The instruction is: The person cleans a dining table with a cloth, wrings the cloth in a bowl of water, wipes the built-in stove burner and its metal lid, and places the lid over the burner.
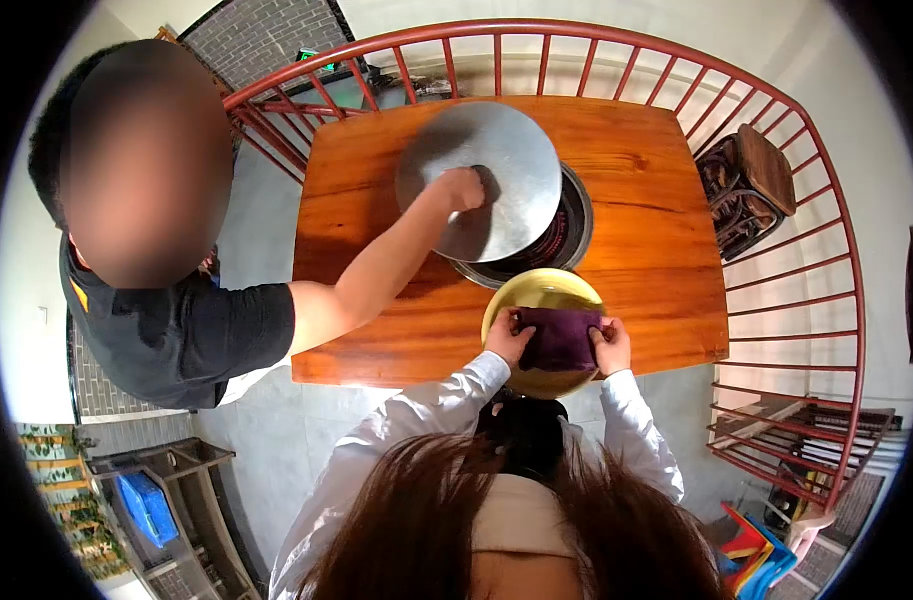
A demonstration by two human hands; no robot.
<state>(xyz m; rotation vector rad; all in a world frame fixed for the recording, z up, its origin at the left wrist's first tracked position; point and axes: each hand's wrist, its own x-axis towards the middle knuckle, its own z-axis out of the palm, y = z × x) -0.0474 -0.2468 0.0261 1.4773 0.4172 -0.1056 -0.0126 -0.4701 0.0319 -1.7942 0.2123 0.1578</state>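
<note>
A dark purple cloth (pixel 559 338) is stretched between my two hands over a yellow basin (pixel 521 287). My left hand (pixel 509 338) pinches the cloth's left edge, and my right hand (pixel 611 347) pinches its right edge. The basin sits at the near edge of the wooden table (pixel 656 280), partly hidden behind the cloth. Beyond it, a co-worker's hand (pixel 461 189) is on a large round metal lid (pixel 516 150). The lid partly covers a round dark opening (pixel 574 225) set into the table.
The co-worker (pixel 176 340), in a dark short-sleeved shirt, stands at the table's left side. A red railing (pixel 616 40) curves around the back and right. Against the right railing is a wooden stool (pixel 761 175). A shelf with a blue bin (pixel 148 508) stands at lower left.
</note>
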